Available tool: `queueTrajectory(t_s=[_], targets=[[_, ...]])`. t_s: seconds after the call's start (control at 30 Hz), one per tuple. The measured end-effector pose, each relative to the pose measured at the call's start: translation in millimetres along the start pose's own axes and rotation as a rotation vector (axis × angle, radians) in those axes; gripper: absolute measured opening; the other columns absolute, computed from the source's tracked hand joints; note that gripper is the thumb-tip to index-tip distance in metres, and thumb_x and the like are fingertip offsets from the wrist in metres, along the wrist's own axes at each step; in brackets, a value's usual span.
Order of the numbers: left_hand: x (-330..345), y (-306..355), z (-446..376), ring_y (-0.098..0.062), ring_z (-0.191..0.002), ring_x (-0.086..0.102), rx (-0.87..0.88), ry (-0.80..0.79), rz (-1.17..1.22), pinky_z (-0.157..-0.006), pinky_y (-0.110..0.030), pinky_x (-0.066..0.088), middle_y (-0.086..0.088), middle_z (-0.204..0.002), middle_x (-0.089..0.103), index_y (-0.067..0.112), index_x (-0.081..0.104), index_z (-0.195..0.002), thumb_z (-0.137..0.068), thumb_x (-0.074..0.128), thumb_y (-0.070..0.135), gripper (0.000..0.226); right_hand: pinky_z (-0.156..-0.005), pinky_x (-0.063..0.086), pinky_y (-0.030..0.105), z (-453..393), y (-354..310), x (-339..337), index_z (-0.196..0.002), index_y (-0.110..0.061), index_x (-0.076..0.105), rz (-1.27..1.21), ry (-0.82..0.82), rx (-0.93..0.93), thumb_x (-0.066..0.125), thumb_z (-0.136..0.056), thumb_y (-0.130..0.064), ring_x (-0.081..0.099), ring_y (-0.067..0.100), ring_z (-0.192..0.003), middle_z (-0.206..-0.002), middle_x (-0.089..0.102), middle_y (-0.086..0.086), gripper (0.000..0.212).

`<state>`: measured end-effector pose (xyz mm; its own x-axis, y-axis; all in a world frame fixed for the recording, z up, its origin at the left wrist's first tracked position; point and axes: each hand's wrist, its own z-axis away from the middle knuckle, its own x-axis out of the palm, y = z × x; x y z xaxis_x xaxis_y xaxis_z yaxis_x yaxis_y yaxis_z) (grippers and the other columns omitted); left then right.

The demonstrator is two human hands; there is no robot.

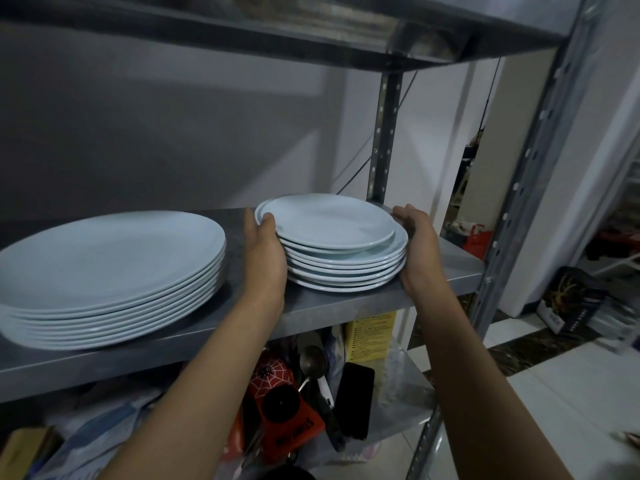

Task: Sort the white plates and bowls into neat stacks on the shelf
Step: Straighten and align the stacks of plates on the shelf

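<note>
The small plate stack [341,251] is clamped between the left hand [265,254] and right hand [417,251] on the shelf [346,306], beside the large plate stack [107,275]. The offset top plate [329,220] could be slid off if the stack is nudged unevenly.

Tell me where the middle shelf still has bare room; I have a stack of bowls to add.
Bare metal shows behind the large plate stack and the small plate stack, back to the wall. The gap between the stacks is narrow and filled by the left hand. The right hand takes the strip beside the post. The front edge is a thin strip.
</note>
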<state>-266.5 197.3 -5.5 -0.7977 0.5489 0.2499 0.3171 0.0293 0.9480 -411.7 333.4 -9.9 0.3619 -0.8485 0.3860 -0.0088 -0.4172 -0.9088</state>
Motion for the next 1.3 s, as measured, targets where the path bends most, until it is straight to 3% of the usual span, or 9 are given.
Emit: queueTrajectory(t_s=[0.23,0.4,0.5,0.6,0.8,0.93,1.03,1.2,1.3], targets=[[2.7,3.6,6.8,-0.012,-0.101,0.059,-0.058,-0.043,0.006,-0.077,-0.025,0.044,0.006,-0.107,0.063,0.016,0.056,-0.119,-0.095,0.042,0.030,0.031,-0.091,0.052,0.046,2.1,-0.3,-1.2,-0.098,-0.014,0.071,-0.059,-0.005,0.043,0.053,-0.088,-0.044,0.070,0.031,-0.093,-0.097,0.075,0.010,0.036],[4.3,8.9,10.2,0.004,-0.080,0.048,-0.074,-0.016,0.032,-0.063,-0.017,0.034,0.015,-0.089,0.051,0.020,0.048,-0.109,-0.098,0.041,0.026,0.015,-0.087,0.053,0.043,2.4,-2.6,-2.0,-0.088,-0.016,0.070,-0.121,0.013,0.028,0.053,-0.091,-0.039,0.070,0.026,-0.085,-0.086,0.076,0.006,0.029],[3.4,8.7,10.5,0.002,-0.080,0.050,-0.060,-0.039,0.022,-0.064,-0.020,0.036,0.012,-0.090,0.054,0.019,0.051,-0.106,-0.098,0.039,0.027,0.017,-0.087,0.054,0.043,3.6,-5.2,0.8,-0.104,-0.014,0.070,-0.105,0.021,0.023,0.058,-0.088,-0.034,0.069,0.028,-0.091,-0.094,0.074,0.006,0.028],[3.2,5.7,8.9,0.001,-0.084,0.051,-0.076,-0.063,0.011,-0.065,-0.021,0.036,0.014,-0.092,0.056,0.024,0.052,-0.101,-0.098,0.037,0.029,0.015,-0.086,0.053,0.043,3.3,-2.2,0.8,-0.084,-0.014,0.073,-0.030,-0.012,-0.003,0.056,-0.089,-0.025,0.069,0.027,-0.085,-0.084,0.074,0.004,0.021],[2.6,5.4,10.6,-0.002,-0.095,0.051,-0.104,-0.069,-0.001,-0.072,-0.023,0.038,0.008,-0.117,0.055,0.025,0.045,-0.133,-0.099,0.037,0.034,0.036,-0.096,0.049,0.049,3.6,2.8,2.3,-0.091,-0.017,0.076,0.181,0.000,-0.042,0.054,-0.078,-0.036,0.067,0.026,-0.098,-0.099,0.074,0.003,0.032],[2.6,7.6,12.4,-0.014,-0.130,0.038,-0.055,0.001,-0.040,-0.095,-0.024,0.027,0.004,-0.152,0.033,0.024,0.021,-0.151,-0.100,0.038,0.030,0.054,-0.097,0.049,0.048,2.2,2.0,2.3,-0.097,-0.017,0.075,0.180,0.022,-0.048,0.059,-0.079,-0.036,0.066,0.024,-0.101,-0.102,0.074,0.002,0.031],[3.4,6.1,11.6,-0.013,-0.132,0.038,0.009,-0.033,-0.113,-0.100,-0.025,0.028,0.007,-0.145,0.040,0.022,0.032,-0.147,-0.100,0.037,0.030,0.048,-0.097,0.048,0.048,2.2,0.4,2.2,-0.086,-0.022,0.076,0.116,0.039,-0.026,0.060,-0.079,-0.036,0.065,0.028,-0.102,-0.094,0.074,0.002,0.022],[5.1,0.4,12.2,-0.021,-0.129,0.044,0.069,-0.103,-0.249,-0.111,-0.046,0.032,-0.004,-0.140,0.049,0.013,0.050,-0.130,-0.093,0.036,0.034,0.044,-0.097,0.048,0.050,4.4,-0.1,-0.3,-0.110,-0.016,0.069,0.110,0.024,-0.004,0.061,-0.077,-0.041,0.066,0.029,-0.103,-0.107,0.072,0.008,0.043],[4.1,2.2,11.9,-0.011,-0.123,0.042,0.035,-0.071,-0.185,-0.103,-0.029,0.030,0.009,-0.138,0.044,0.021,0.041,-0.140,-0.098,0.036,0.033,0.044,-0.100,0.046,0.050,4.4,0.2,1.1,-0.102,-0.017,0.073,0.156,0.016,-0.023,0.061,-0.075,-0.035,0.064,0.029,-0.106,-0.109,0.071,0.006,0.034]])
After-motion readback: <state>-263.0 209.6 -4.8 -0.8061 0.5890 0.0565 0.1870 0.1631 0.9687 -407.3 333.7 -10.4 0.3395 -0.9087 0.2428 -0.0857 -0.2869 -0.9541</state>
